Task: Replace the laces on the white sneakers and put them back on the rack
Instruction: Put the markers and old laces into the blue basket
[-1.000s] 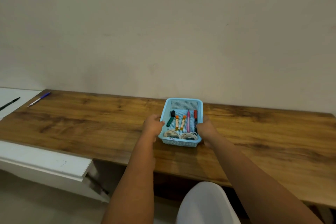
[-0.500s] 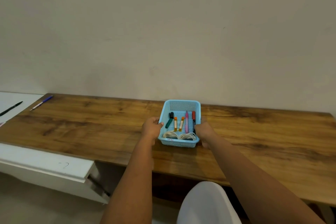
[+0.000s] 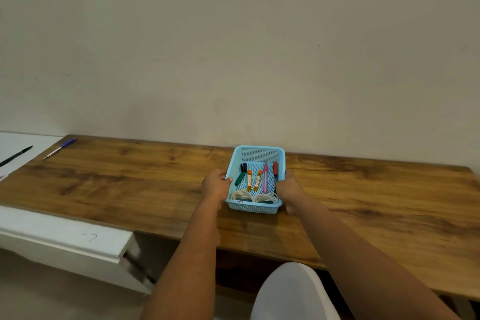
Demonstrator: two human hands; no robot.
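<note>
A light blue plastic basket [image 3: 259, 154] stands on the wooden table [image 3: 130, 176] near the wall. Coiled white laces [image 3: 254, 197] lie at its near end, with several markers [image 3: 257, 178] behind them. My left hand [image 3: 217, 186] grips the basket's left rim, thumb over the edge. My right hand [image 3: 289, 187] grips the right rim. No sneakers or rack are in view.
A blue pen [image 3: 61, 147] lies at the table's far left corner. A black pen [image 3: 17, 155] lies on the white surface [image 3: 65, 234] to the left. A white chair back [image 3: 293, 293] is below the table's front edge. The wall runs just behind the table.
The basket has slid a little farther from me toward the wall, with both hands staying on its sides. My right hand has shifted up onto the rim.
</note>
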